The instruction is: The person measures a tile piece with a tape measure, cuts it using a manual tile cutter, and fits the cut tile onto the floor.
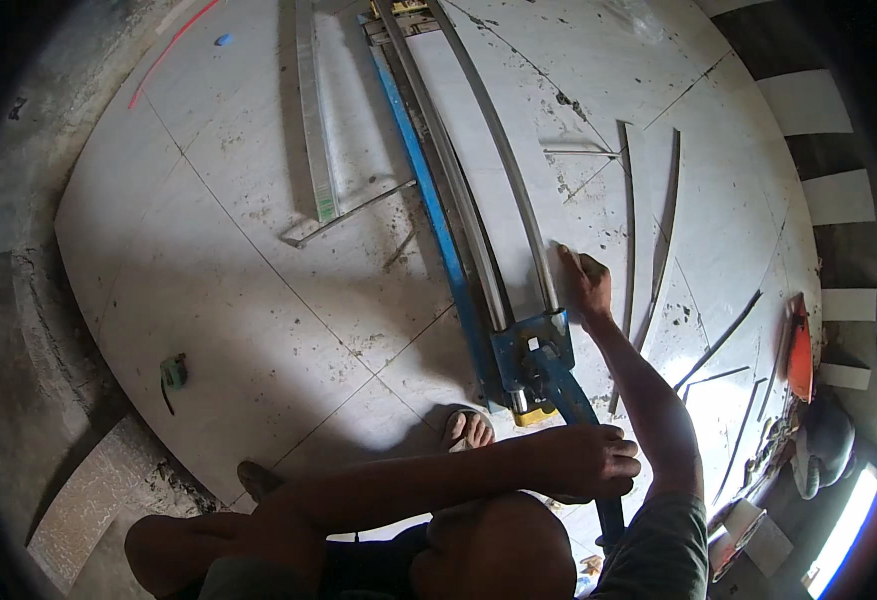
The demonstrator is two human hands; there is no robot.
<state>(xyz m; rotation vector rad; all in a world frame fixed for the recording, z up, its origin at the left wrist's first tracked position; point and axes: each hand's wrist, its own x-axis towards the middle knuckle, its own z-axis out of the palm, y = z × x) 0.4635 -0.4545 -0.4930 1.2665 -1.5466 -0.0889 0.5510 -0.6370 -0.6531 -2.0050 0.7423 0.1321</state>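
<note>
A long blue tile cutter (426, 180) with two steel rails lies lengthwise on the tiled floor, a white tile (471, 150) beneath its rails. My left hand (603, 462) reaches across from the lower left, closed on the dark blue handle (568, 398) of the cutter's carriage (525, 340). My right hand (583, 278) rests at the white tile's right side near the carriage, index finger extended and the other fingers bent.
Thin cut strips (630, 240) lie on the right, a metal straightedge (310, 130) on the left. A green tape measure (174, 372) sits lower left. An orange object (798, 345) and a grey bag-like object (823, 445) stand by the right edge. My sandalled foot (468, 430) is below the cutter.
</note>
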